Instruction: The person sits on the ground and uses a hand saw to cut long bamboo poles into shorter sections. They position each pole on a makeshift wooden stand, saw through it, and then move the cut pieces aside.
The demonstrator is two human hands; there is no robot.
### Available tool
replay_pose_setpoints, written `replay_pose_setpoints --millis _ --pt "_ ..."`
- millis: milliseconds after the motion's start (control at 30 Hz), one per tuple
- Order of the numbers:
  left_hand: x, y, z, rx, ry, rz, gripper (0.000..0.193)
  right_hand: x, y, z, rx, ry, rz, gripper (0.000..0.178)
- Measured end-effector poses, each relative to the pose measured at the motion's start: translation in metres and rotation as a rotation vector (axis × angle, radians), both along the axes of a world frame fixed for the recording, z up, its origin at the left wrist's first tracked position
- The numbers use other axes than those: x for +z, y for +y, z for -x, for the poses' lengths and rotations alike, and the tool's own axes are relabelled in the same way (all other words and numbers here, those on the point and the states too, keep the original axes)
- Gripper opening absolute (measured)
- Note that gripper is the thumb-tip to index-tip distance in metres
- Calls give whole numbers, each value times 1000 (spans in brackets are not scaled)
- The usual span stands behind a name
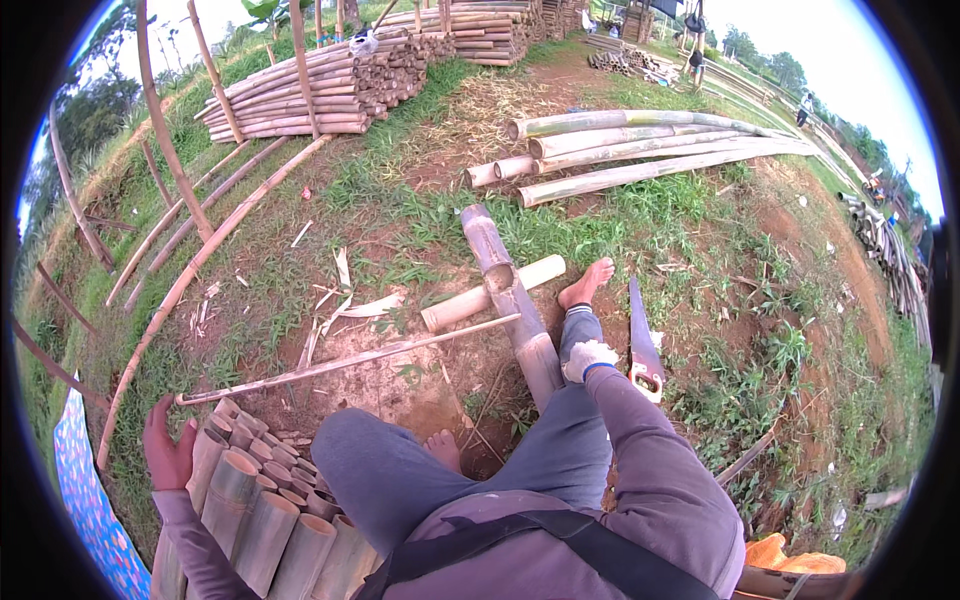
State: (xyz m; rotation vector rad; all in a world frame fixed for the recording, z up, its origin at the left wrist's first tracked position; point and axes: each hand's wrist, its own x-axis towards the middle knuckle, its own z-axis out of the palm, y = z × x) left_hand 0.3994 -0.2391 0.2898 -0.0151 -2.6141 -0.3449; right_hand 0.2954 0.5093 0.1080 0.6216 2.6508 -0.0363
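Left hand: palm open, fingers spread, flat against outer side of the cut bamboo stack at lower left, arm bent in from bottom edge. Right hand: white glove, resting on right knee, seems empty; can't tell curl. Stack: short round hollow tubes, tan-grey, ends facing up. Handsaw lies on dirt just right of gloved hand. Long grey bamboo pole lies across a short pale log ahead.

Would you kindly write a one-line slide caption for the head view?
Seated on bare ground, left hand on stacked cut bamboo pieces, gloved right hand on knee beside a handsaw.
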Motion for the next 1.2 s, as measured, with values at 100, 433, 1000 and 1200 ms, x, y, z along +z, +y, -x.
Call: replay_pose_setpoints --millis 100,433,1000,1200 --pt "48 108 58 -230 -27 -33 57 -73 62 -4 -236 -13 210 100" --pt "-29 378 263 -748 -659 171 67 -63 61 -10 -246 81 294 104" --pt "-223 413 352 -699 -897 478 67 -71 76 1 -285 43 302 112" --pt "-196 382 334 -678 -894 441 70 -42 69 19 -216 37 237 99"
